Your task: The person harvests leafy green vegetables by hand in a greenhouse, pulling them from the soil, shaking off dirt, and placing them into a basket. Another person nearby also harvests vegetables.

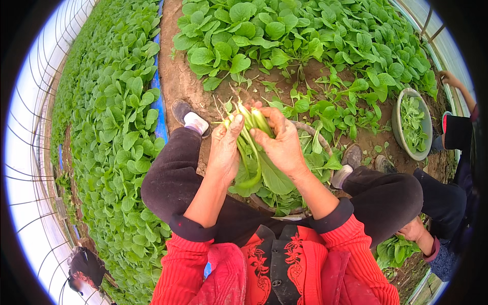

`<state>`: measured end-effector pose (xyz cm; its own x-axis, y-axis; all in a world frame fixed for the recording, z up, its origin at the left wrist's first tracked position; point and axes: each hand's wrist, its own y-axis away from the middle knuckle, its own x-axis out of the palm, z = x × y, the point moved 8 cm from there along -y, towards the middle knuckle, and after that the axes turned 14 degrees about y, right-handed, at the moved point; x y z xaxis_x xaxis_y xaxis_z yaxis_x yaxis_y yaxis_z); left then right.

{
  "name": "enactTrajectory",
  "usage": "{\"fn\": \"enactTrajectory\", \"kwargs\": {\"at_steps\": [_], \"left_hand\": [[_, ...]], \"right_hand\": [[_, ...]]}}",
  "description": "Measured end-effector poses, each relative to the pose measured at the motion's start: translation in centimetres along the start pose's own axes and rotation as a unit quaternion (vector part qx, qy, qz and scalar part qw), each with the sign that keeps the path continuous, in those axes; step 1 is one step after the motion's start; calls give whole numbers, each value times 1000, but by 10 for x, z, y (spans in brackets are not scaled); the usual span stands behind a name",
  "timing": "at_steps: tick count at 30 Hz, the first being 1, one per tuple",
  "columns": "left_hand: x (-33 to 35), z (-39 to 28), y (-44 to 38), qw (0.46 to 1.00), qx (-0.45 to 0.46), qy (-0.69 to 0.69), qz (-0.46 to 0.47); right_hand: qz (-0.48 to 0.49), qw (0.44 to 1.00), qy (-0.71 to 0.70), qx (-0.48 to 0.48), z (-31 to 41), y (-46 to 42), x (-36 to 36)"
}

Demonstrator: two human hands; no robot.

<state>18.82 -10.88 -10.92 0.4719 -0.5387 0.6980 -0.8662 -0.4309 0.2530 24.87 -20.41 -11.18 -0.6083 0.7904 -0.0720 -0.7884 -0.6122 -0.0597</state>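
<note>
My left hand (225, 148) grips a small bunch of leafy green plants (280, 175) near the root end, its thumb pressed along the pale stems. On the other side of the same bunch, my right hand (280, 139) holds the thick stem bases between thumb and fingers. Thin roots point away from me, while the broad leaves hang down towards my lap. Below the bunch, between my legs, a round basin (325, 142) holds more loose leaves; my hands and the bunch hide part of it.
Dense green crop beds (110, 126) grow at left and ahead (267, 30). Blue sheeting (158, 99) edges the soil path (171, 68). Pulled plants lie on the ground ahead. Another basin of greens (398, 122) stands at right, near a co-worker's hand (411, 230) on leaves. Another person (87, 268) is at lower left.
</note>
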Motion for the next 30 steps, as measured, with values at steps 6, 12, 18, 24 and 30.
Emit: {"fn": "enactTrajectory", "kwargs": {"at_steps": [6,12,18,24,30], "left_hand": [[-4,5,1,999,-19,24,-7],[2,11,3,999,-34,2,29],[-3,5,0,998,-7,53,37],[-7,11,2,998,-43,39,35],[-11,10,0,999,-23,40,5]], "right_hand": [[14,993,-111,38,1,-6,-6],[-51,993,95,-54,12,1,0],[-11,988,-132,79,-18,-6,-6],[151,954,-204,159,-29,-7,-2],[100,993,-14,66,-21,-8,-1]]}}
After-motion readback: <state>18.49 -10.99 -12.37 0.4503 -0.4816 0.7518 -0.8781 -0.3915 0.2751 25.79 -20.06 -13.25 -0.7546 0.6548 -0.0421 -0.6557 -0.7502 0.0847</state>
